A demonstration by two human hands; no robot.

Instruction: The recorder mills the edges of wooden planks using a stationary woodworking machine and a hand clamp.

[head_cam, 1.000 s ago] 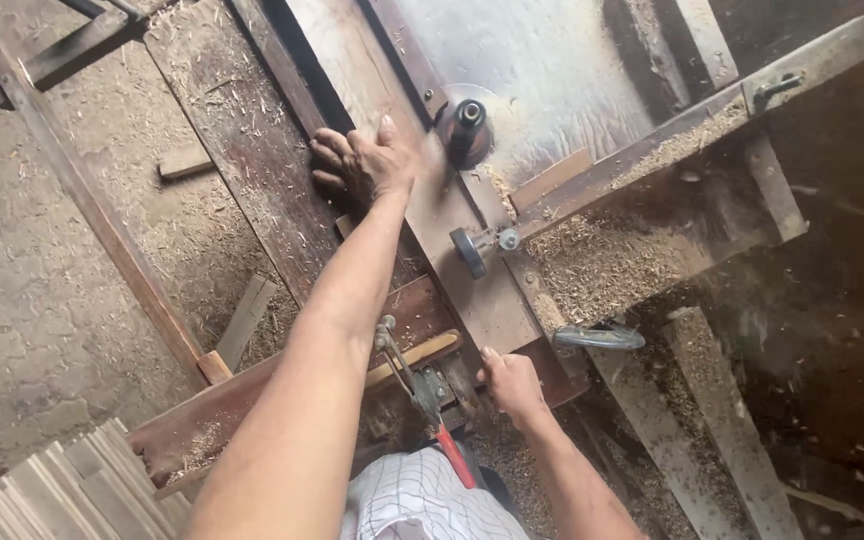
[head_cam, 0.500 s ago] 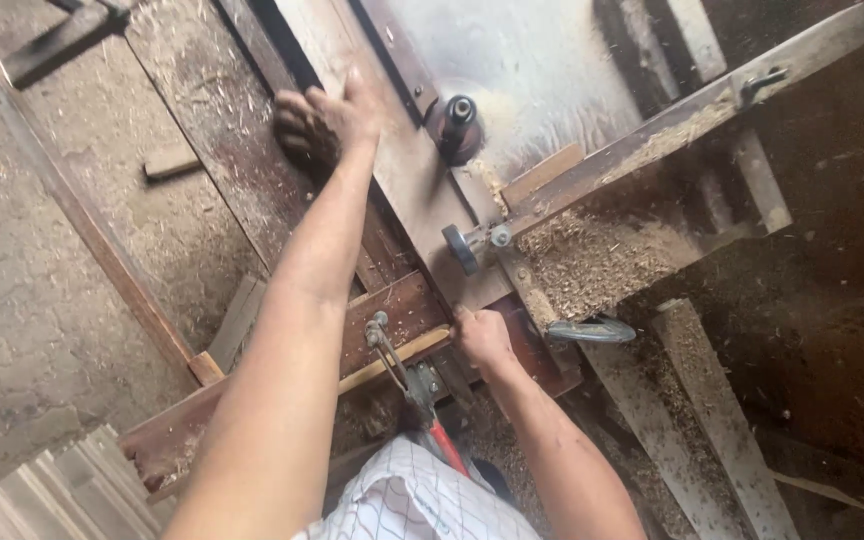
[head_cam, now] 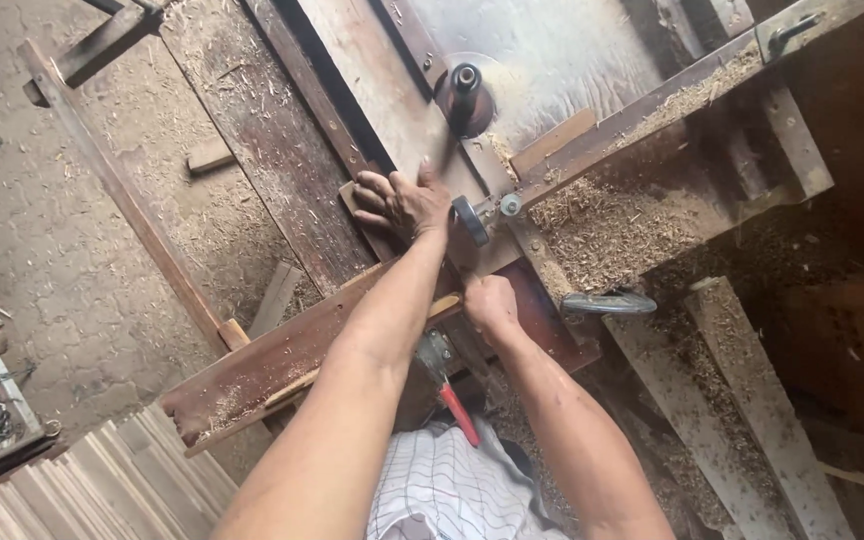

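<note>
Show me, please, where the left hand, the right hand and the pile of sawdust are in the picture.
left hand [head_cam: 404,203]: head view, on the back of the hand.
right hand [head_cam: 490,303]: head view, on the knuckles.
pile of sawdust [head_cam: 612,232]: head view, on the middle of the heap.

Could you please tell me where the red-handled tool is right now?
In the head view, the red-handled metal tool sits low and central, between the person's forearms, just below the right hand and above the checked white shirt.
</note>
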